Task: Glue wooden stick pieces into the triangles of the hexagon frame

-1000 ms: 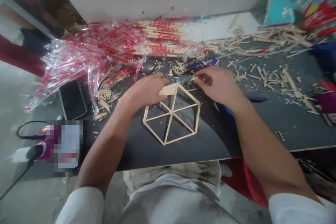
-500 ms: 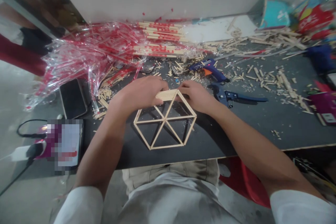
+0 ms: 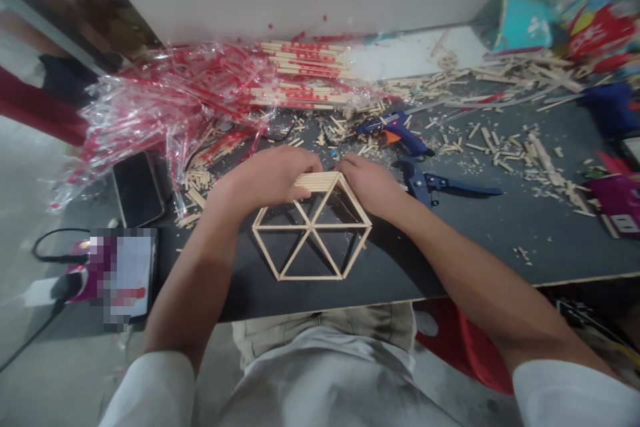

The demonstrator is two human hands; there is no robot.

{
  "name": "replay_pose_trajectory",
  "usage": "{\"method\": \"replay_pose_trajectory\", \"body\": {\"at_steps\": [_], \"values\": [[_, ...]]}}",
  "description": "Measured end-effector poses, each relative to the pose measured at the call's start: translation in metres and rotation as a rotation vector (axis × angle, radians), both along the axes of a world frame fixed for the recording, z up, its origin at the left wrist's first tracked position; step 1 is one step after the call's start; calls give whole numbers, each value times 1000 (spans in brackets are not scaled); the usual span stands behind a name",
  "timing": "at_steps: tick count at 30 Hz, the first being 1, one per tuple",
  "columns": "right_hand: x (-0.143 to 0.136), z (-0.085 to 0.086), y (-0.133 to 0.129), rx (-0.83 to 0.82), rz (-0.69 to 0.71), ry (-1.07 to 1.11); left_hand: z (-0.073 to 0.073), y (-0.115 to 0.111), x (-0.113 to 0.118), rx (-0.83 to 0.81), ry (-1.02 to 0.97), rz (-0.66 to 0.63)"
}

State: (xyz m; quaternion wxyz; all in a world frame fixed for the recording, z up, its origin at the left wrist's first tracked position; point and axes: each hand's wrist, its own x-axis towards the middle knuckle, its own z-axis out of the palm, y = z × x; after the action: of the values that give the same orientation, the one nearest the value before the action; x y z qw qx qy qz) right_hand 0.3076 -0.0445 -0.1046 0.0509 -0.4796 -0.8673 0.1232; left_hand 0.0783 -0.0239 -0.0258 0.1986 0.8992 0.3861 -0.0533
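Steadying, it seems, a six-spoked hexagonal frame of pale wooden sticks (image 3: 310, 227) near the front edge of a dark grey tabletop (image 3: 475, 247). Head view: left hand (image 3: 270, 178) clamped on its far-side band of close-laid sticks (image 3: 320, 181), probably against shifting. Right hand (image 3: 371, 185) at far-right corner; fingertips hidden, grip cannot be told. Forearms converge, backs of hands up, left wrist bent inward.

Pale six-spoked hexagonal frame (image 3: 311, 227), layered at its far edge, over dark tabletop (image 3: 465, 240)
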Motion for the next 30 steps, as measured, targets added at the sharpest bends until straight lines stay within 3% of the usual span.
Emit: {"method": "replay_pose_trajectory", "body": {"at_steps": [3,6,9,11,15,18,23,30], "values": [[6,1,0,65,-38,-77,0,1,-1,3,-7,11],[19,1,4,161,-164,-64,-4,4,0,36,-38,29],[33,2,11,241,-341,26,-19,10,3,57,-74,29],[38,3,14,254,-371,113,-32,15,6,54,-89,35],[29,6,9,153,-169,217,-50,25,6,26,-186,78],[13,8,-2,61,-23,160,-49,27,1,66,-264,130],[-8,9,-16,3,-18,-35,-41,24,2,7,-233,7],[-13,5,-16,38,-15,-104,-52,25,9,14,-164,-57]]}}
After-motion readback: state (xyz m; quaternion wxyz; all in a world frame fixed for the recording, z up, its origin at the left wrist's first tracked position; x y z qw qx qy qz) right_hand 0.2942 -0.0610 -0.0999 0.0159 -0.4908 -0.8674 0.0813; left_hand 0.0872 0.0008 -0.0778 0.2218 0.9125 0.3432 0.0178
